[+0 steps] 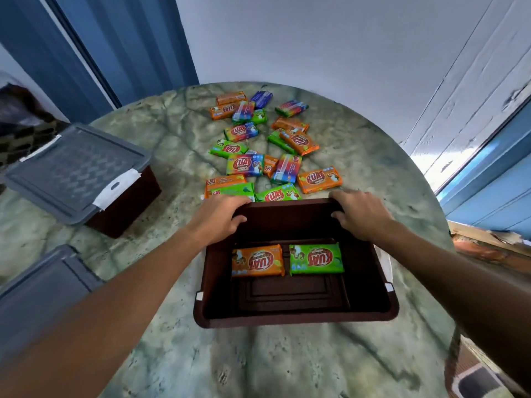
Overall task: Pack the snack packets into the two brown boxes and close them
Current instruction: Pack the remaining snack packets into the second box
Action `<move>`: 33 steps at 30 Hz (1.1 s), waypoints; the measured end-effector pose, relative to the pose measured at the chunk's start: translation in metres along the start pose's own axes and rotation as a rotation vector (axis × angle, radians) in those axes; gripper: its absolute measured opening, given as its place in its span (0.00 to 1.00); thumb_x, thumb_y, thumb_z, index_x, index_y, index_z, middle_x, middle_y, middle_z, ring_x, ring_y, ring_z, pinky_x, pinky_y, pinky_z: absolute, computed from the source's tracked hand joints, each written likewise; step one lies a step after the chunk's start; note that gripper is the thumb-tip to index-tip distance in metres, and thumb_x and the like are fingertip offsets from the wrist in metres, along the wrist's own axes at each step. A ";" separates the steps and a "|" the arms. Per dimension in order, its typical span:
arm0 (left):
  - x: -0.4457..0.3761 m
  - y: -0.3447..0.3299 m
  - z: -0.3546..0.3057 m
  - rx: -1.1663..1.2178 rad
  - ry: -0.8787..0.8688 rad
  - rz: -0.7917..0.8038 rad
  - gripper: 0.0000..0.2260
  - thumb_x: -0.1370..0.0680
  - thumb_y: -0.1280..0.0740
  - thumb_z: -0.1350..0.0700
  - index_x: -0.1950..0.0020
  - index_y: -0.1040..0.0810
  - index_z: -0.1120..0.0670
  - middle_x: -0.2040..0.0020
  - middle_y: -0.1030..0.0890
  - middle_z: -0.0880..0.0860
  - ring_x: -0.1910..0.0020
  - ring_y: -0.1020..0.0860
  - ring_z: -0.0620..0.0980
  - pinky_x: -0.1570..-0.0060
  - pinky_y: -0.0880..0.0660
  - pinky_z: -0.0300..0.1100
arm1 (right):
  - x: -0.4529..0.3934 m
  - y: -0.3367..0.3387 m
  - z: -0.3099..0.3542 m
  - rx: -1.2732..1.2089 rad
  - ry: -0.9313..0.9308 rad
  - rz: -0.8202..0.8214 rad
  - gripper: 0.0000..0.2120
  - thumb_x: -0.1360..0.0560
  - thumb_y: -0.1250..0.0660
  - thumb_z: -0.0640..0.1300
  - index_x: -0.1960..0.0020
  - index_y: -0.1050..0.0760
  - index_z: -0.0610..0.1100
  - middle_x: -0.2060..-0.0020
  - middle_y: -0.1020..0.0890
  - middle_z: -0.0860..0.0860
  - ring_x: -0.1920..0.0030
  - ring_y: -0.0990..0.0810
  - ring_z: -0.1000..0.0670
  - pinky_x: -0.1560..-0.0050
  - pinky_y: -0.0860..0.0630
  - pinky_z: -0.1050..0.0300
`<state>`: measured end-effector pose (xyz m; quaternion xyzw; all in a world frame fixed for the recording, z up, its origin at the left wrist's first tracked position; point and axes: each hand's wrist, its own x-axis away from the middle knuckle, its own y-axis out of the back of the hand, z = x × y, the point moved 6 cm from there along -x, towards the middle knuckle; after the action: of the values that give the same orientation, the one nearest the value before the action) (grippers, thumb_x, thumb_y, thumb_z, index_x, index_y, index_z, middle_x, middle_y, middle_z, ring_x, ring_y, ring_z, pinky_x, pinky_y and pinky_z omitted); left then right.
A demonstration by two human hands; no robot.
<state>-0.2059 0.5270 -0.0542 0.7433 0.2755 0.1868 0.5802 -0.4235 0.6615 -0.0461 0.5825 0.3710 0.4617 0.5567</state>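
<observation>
An open brown box (pixel 296 317) stands on the round table in front of me. Inside it lie an orange snack packet (pixel 257 260) and a green snack packet (pixel 316 259), side by side near the far wall. My left hand (pixel 218 218) grips the far left corner of the box's rim, thumb inside. On the far right corner of the rim my right hand (pixel 360 214) holds the same way. Several loose snack packets (pixel 258 150) in orange, green and rainbow wrappers lie scattered beyond the box. A second brown box (pixel 126 208) stands at the left with a grey lid (pixel 74 170) on it.
The marbled green table (pixel 287 363) is round, with its edge close on the right. A loose grey lid (pixel 37 291) lies at the left near edge. A white wall and blue door frames stand behind the table.
</observation>
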 end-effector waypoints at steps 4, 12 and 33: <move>0.000 -0.001 0.000 -0.025 -0.062 -0.032 0.19 0.27 0.28 0.56 0.37 0.23 0.57 0.43 0.18 0.57 0.45 0.21 0.59 0.48 0.25 0.49 | -0.008 0.000 -0.001 0.060 0.073 -0.003 0.17 0.24 0.35 0.49 0.38 0.30 0.45 0.42 0.21 0.44 0.44 0.23 0.40 0.53 0.29 0.52; -0.051 0.006 0.038 0.353 0.102 -0.055 0.11 0.25 0.33 0.57 0.43 0.20 0.56 0.49 0.18 0.52 0.51 0.21 0.48 0.48 0.23 0.47 | -0.076 0.032 0.018 -0.382 0.154 0.018 0.13 0.26 0.35 0.48 0.43 0.21 0.48 0.48 0.18 0.47 0.48 0.20 0.44 0.49 0.25 0.51; -0.067 0.062 0.013 -0.004 0.014 -0.050 0.33 0.38 0.22 0.46 0.36 0.28 0.52 0.43 0.21 0.55 0.46 0.23 0.56 0.49 0.25 0.48 | -0.111 0.043 0.076 0.001 0.280 0.108 0.34 0.38 0.24 0.54 0.36 0.29 0.44 0.43 0.22 0.43 0.44 0.23 0.41 0.53 0.25 0.51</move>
<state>-0.2385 0.4639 0.0053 0.7336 0.2978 0.1780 0.5844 -0.3880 0.5284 -0.0143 0.5315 0.4135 0.5676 0.4736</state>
